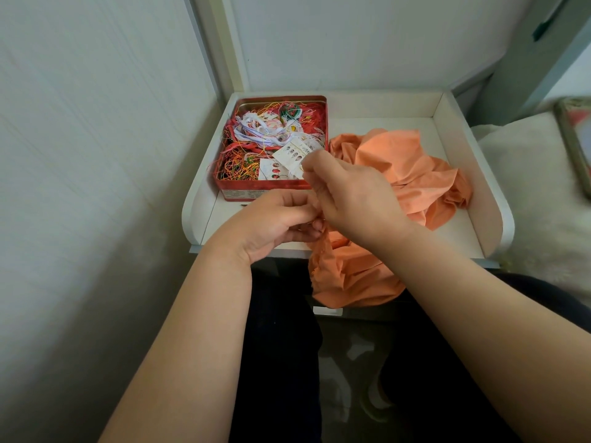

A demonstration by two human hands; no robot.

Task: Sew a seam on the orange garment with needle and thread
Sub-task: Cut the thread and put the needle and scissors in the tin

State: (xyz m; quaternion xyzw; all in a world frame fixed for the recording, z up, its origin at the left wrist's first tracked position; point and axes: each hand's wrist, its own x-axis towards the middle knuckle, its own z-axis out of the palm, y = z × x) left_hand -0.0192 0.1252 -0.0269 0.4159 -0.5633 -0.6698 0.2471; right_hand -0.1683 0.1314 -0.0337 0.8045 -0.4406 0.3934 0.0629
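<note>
The orange garment [412, 174] lies crumpled on the right of a white tray-like tabletop [454, 129] and hangs over its front edge onto my lap. My left hand [275, 222] pinches a fold of the orange cloth at the front edge, fingers curled. My right hand [348, 193] is just above it, fingertips pinched together over the same spot. The needle and thread are too thin to make out between the fingers.
A red tin [243, 190] full of tangled coloured threads and white thread cards sits at the tray's left, just beyond my hands. A wall stands at the left. A pale cushion [537, 199] and a framed object [575, 145] lie to the right.
</note>
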